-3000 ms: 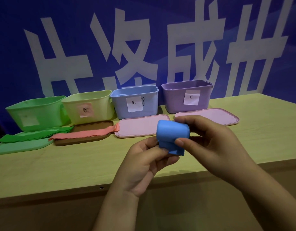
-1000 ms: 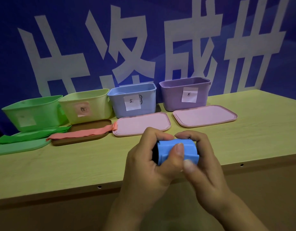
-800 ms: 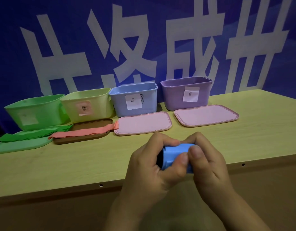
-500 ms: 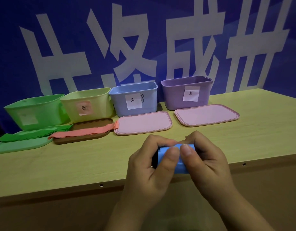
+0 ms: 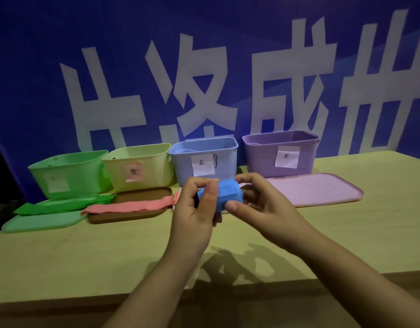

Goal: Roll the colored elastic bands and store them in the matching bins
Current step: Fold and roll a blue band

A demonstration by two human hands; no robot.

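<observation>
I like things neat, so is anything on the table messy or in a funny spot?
A little. The pink band lies unrolled across the brown lid, and the green band lies unrolled on the green lid. All four lids are off. The blue roll is in both hands. Nothing looks spilled or broken.

Four bins (image 5: 203, 159), four lids (image 5: 313, 190), three bands (image 5: 228, 195), two hands (image 5: 192, 216).

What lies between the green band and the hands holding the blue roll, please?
In the head view, the pink band lies there, draped flat across the brown lid, right of the green band.
</observation>
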